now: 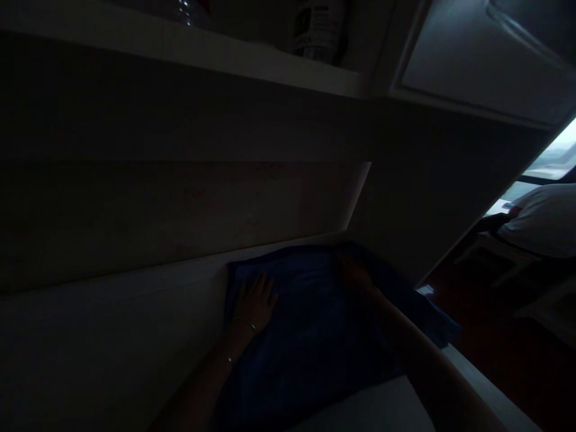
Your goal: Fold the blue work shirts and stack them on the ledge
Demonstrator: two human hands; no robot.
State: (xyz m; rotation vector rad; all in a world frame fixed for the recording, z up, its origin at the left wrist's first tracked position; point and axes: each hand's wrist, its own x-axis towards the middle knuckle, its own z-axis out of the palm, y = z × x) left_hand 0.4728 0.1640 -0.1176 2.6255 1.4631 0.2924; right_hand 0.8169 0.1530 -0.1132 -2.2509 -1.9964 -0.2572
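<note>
A dark blue cloth (297,336) lies spread over a white surface against the back wall, and its right end hangs past the surface's edge. My left hand (256,303) rests flat on the cloth's left part with the fingers apart; bracelets circle that wrist and forearm. On the cloth's far right part is my right hand (353,273), touching the fabric. Darkness and blur hide its fingers, so I cannot make out whether they grip the cloth.
Above runs a white shelf (180,48) holding a labelled container (317,30) and a shiny clear object (184,12). A white cabinet door (486,60) is at upper right. Beyond a side panel (423,198), a pale rounded shape (544,219) stands over a reddish floor (486,348).
</note>
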